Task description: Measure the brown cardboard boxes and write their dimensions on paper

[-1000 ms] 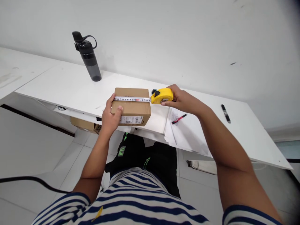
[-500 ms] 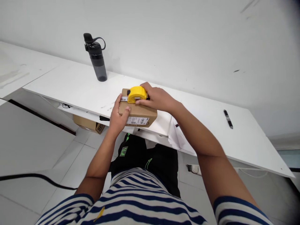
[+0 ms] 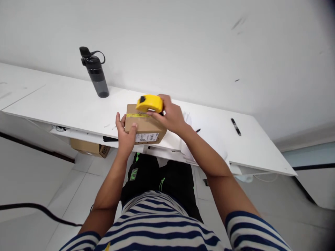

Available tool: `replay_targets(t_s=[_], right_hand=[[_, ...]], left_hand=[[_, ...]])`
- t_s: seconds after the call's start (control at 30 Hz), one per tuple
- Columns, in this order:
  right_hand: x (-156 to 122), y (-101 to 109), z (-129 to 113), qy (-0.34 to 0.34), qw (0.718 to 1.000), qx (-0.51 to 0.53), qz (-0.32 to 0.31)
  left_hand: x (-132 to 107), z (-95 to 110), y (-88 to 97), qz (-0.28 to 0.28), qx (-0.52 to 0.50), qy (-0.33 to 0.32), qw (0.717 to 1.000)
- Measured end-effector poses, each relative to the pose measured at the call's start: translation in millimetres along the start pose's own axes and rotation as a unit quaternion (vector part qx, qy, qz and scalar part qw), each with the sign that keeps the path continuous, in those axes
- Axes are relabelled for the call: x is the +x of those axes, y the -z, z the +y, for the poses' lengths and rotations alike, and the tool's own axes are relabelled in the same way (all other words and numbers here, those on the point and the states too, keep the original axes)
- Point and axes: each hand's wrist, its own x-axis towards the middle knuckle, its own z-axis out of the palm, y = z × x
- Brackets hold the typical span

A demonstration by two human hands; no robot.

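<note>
My right hand (image 3: 172, 115) is wrapped round the right end of a yellow tape measure (image 3: 151, 103), held tilted just over the top of a small brown cardboard box (image 3: 146, 122). A printed yellow strip (image 3: 136, 115) lies across the box top and runs under the tape measure; where it ends there is hidden. My left hand (image 3: 126, 136) grips the box's left side, thumb on the top face and fingers at the far left edge. A white label (image 3: 147, 137) shows on the box's near side.
Behind to the left, a dark water bottle (image 3: 96, 75) stands on the white desk (image 3: 60, 101). White paper sheets (image 3: 206, 144) and a pen (image 3: 199, 130) lie by my right forearm. A black marker (image 3: 236, 127) is farther right. Below the desk sits another carton (image 3: 86, 146).
The tape measure has lifted and tilted off the box top. The printed yellow strip now shows across the box. My left hand's fingers have shifted outward at the box's left edge.
</note>
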Motion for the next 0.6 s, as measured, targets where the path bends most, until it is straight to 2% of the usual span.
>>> replay_targets(t_s=[0.1,0.2,0.27,0.3,0.33,0.4,0.43,0.5,0.53,0.6], right_hand=[[-30.1,18.3,38.6,-0.118,0.977,0.140,0.105],[-55.4,24.6,73.0,-0.266,0.914,0.285,0.114],[-69.6,22.4,85.4,-0.332,0.868,0.360,0.086],[-76.5,19.6,87.3,-0.344,0.846,0.400,0.071],[-83.4,15.8,86.2,-0.342,0.826,0.444,0.060],[-97.8,6.3,77.1,-0.311,0.787,0.531,0.042],[-105.3,1.4,70.4,-0.289,0.771,0.567,0.031],[-120.3,-5.7,57.1,-0.245,0.750,0.615,0.001],[-127.4,-6.4,52.5,-0.222,0.748,0.625,-0.025],[-138.9,0.6,51.7,-0.182,0.767,0.609,-0.085]], left_hand=[[12.2,3.3,0.6,-0.012,0.018,0.016,1.000],[27.2,7.3,2.8,-0.019,0.037,0.024,0.999],[28.0,11.2,0.4,0.032,0.067,-0.037,0.997],[23.5,13.4,-3.3,0.071,0.085,-0.085,0.990],[15.3,15.6,-9.3,0.107,0.100,-0.133,0.980],[-10.5,20.1,-28.1,0.141,0.095,-0.201,0.965],[-26.4,22.1,-40.4,0.107,0.067,-0.201,0.971],[-57.9,25.1,-67.1,-0.059,-0.009,-0.100,0.993],[-71.0,25.8,-79.4,-0.126,-0.047,-0.041,0.990],[-88.1,25.5,-98.0,-0.204,-0.106,0.058,0.971]])
